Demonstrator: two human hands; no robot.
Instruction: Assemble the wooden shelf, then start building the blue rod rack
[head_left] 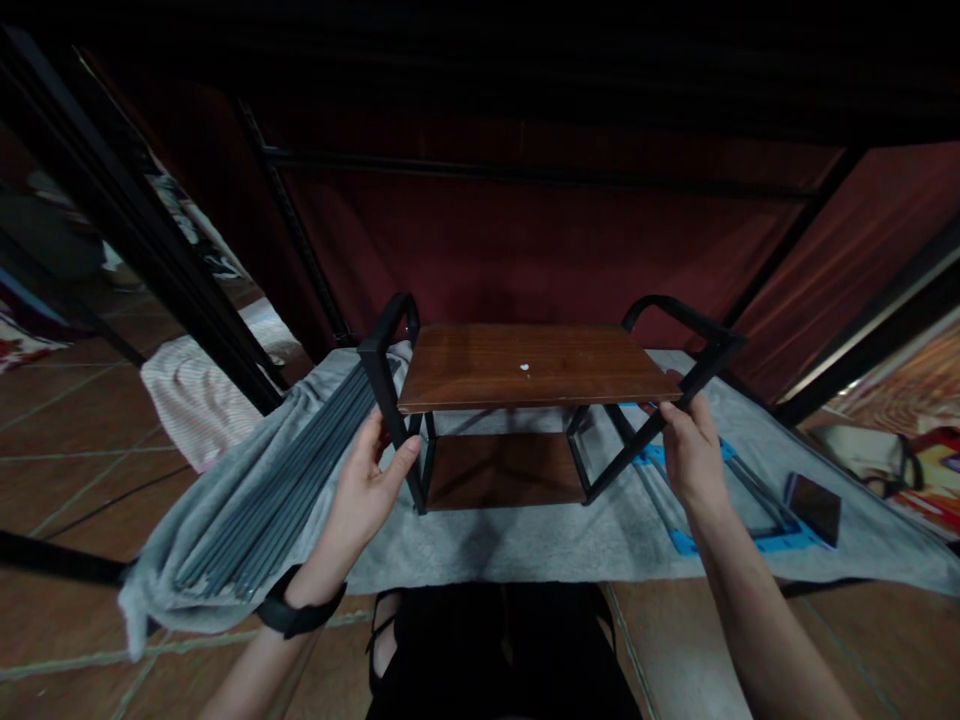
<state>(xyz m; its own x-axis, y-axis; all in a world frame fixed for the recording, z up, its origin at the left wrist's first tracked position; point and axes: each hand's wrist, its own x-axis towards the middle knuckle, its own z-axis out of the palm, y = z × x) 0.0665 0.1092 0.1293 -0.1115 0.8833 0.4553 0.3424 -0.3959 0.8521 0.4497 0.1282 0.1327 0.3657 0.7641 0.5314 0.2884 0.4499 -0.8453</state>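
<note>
A small two-tier shelf stands on a grey cloth. Its upper wooden board rests between two black metal side frames. My left hand is wrapped around the left frame's front leg, thumb against the bar. My right hand grips the slanted right frame just below the board's front right corner. A lower wooden board sits under the top one. A black band is on my left wrist.
A bundle of grey metal rods lies on the cloth to the left. A blue frame and a dark phone lie to the right. A tall black rack stands behind, against red curtain. Tiled floor and a pink cloth lie left.
</note>
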